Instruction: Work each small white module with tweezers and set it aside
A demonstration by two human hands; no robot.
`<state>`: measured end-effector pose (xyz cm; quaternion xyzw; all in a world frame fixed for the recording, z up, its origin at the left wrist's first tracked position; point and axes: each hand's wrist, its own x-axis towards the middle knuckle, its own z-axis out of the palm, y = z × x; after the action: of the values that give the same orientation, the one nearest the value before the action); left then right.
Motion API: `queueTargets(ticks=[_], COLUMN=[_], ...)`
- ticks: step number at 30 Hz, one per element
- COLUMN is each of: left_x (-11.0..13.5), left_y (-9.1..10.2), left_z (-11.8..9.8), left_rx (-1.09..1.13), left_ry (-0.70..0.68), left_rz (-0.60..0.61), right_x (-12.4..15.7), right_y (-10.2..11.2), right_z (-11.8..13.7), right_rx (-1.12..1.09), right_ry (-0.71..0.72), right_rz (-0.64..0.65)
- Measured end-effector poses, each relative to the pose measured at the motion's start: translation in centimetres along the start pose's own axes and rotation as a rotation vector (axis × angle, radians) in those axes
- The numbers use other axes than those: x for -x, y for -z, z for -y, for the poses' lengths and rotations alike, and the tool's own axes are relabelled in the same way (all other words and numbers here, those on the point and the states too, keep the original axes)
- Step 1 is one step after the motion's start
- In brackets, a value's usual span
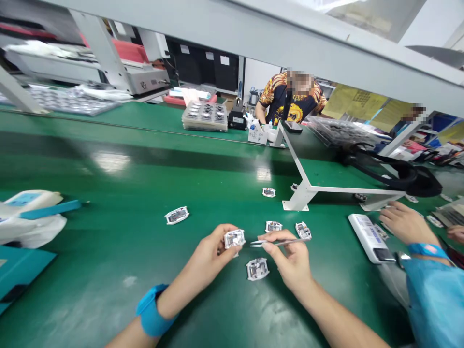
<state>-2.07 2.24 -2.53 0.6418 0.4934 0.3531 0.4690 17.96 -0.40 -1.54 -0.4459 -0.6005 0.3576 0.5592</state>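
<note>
1. The left hand (213, 246) is clenched on a small white-edged module (234, 239), pinching it between the fingers and thumb and lifting it just above the green counter (108, 193), near the counter's front edge.

2. The right hand (290, 261) is closed around a pair of slim steel tweezers (281, 242), holding them as one holds a pen. Their long axis runs almost level across the body, and the tips point left at the module, just short of touching it.

3. So the module lies directly left of the tweezer tips, with the left hand the nearer and the right hand only just apart from it.

4. A loose module (257, 269) lies on the counter below the gap between the two hands. Two more, (273, 226) and (303, 230), sit just beyond the right hand's knuckles, and others lie farther out, (177, 215) and (268, 192).

5. A blue band (150, 309) circles the left wrist.

6. To the right, a co-worker's hand (406, 223), with a blue sleeve (431, 299), rests near a white box (369, 238). Across the counter stand a stack of trays (205, 116) and a person in a patterned shirt (290, 99). A white plastic bag (29, 227) lies at the left edge.
</note>
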Motion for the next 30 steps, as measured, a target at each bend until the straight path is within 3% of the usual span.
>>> queueTargets(ticks=[3,6,15,22,30], left_x=[-1.2,-2.3,-2.4,-2.3,-2.1], left_y=[2.2,4.1,6.4,7.9,8.8], left_z=[1.0,2.0,2.8,3.5,4.2], left_rx=[-0.404,-0.576,-0.802,-0.901,-1.029], left_ry=[-0.115,-0.166,-0.016,0.005,0.108], left_rz=[-0.187,-0.313,-0.388,-0.398,-0.498], right_x=[0.3,0.5,0.6,0.7,0.8], right_y=[-0.3,-0.5,-0.5,-0.4,-0.4], right_z=[0.5,1.2,2.2,2.1,2.0], right_rx=[0.005,0.044,0.093,0.106,0.134], right_ry=[0.042,0.117,0.279,0.321,0.304], right_rz=[0.011,0.032,0.095,0.110,0.120])
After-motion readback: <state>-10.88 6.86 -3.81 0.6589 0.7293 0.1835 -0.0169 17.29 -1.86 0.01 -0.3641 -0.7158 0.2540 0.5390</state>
